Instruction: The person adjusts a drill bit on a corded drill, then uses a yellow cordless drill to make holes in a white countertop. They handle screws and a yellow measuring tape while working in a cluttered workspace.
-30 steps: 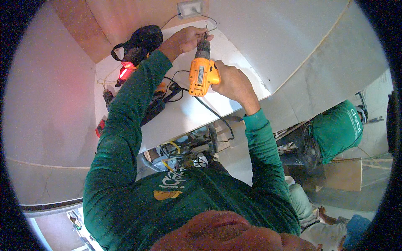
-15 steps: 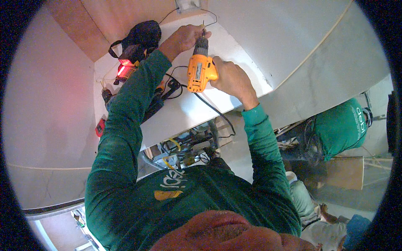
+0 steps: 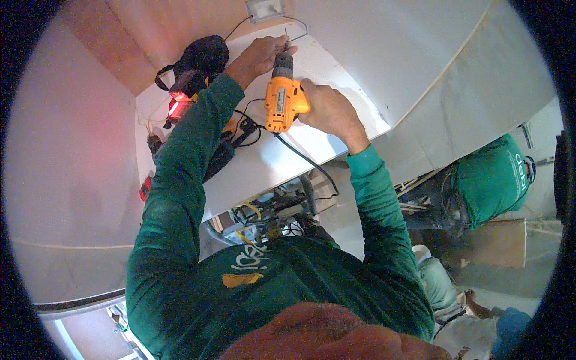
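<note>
An orange power drill [image 3: 279, 103] with a black chuck [image 3: 283, 65] points away from me over a white shelf. My right hand [image 3: 333, 114] is wrapped round its handle on the right side. At the drill's tip, the fingers of my left hand [image 3: 264, 55] close round the thin drill bit [image 3: 287, 43], just above the chuck. The bit's pointed end sticks out past my fingertips. A black power cord [image 3: 306, 157] runs from under the drill over the shelf's front edge.
Left of the drill lie a black pouch [image 3: 204, 54], a tool glowing red [image 3: 179, 108] and a red tape measure [image 3: 146, 189]. A wall socket [image 3: 264, 9] with a thin wire is at the back. A person in green [image 3: 489, 180] bends down at the right.
Both hands and the drill have shifted very slightly left in the picture. My grip on the drill and on the bit looks the same.
</note>
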`<state>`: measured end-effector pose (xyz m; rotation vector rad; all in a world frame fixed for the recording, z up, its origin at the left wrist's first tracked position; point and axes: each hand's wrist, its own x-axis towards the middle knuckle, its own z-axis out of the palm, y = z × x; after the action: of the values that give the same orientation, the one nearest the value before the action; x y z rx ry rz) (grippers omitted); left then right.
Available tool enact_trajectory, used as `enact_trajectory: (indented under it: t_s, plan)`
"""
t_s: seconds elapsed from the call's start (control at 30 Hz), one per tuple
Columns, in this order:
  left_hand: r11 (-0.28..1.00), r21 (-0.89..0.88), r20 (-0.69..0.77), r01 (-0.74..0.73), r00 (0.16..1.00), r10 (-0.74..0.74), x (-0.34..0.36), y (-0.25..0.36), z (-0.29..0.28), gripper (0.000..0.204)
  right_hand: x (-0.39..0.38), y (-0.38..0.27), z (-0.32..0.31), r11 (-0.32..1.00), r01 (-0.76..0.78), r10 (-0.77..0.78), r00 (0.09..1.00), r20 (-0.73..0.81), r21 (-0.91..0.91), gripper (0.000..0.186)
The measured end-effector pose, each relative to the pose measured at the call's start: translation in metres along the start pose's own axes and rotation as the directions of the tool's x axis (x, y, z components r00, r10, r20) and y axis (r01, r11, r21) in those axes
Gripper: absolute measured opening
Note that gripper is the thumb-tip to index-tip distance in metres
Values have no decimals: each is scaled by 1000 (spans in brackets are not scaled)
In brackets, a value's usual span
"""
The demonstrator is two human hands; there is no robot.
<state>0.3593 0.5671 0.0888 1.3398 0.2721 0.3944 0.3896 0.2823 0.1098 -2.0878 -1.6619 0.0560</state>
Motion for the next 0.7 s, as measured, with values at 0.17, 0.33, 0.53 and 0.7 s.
enact_trajectory:
  t_s: [0.17, 0.33, 0.53, 0.7]
  plan:
    - [968, -219, -8, 125, 991, -130, 12, 2, -2, 23, 12, -4, 6, 997, -57, 58, 998, -11, 43, 48]
    - [987, -100, 84, 128, 989, -120, 22, 12, 13, 28, 28, 4, 18, 992, -105, 107, 994, -35, 63, 52]
    - [877, 462, 43, 132, 984, -171, 76, 20, 3, 33, 69, 13, 31, 986, -81, 83, 996, -12, 145, 52]
    - [701, 709, 186, -73, 979, -87, 144, -1, -28, 32, 135, 48, 71, 983, -30, 48, 995, -93, 182, 46]
